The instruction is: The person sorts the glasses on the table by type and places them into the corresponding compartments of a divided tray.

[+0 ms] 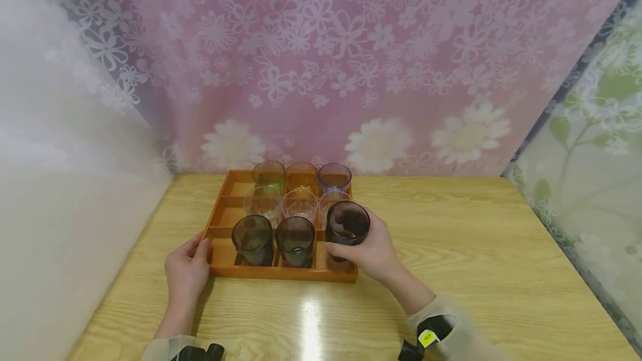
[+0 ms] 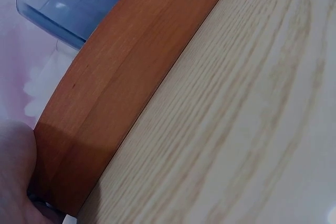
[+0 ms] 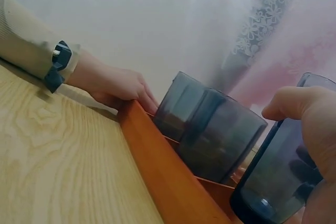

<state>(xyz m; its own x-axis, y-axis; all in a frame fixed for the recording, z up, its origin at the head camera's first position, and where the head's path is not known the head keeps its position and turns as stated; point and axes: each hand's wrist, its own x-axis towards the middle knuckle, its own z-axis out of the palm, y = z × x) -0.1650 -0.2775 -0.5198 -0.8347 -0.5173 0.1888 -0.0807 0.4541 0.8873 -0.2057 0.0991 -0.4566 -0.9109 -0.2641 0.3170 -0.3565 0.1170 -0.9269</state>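
Observation:
A brown wooden divided tray [image 1: 281, 273] lies on the table. My left hand [image 1: 187, 266] grips its near left corner, also visible in the right wrist view. My right hand [image 1: 373, 247] holds a dark smoky drinking glass [image 3: 281, 166] round its side, above the tray's near right compartment; in the right wrist view its base is close to the tray's edge. Two more dark glasses [image 1: 253, 241] stand beside it in the front row. Behind them are three clear glasses [image 1: 299, 205], the right one partly hidden. Green [image 1: 268, 177], amber [image 1: 301, 177] and purple [image 1: 335, 177] glasses form the back row.
The tray's left column [image 1: 225, 249] shows bare compartment floors. A light wood table [image 1: 451, 238] extends right and in front of the tray. A pink flowered curtain [image 1: 311, 71] hangs behind, with a pale curtain [image 1: 65, 155] along the left side.

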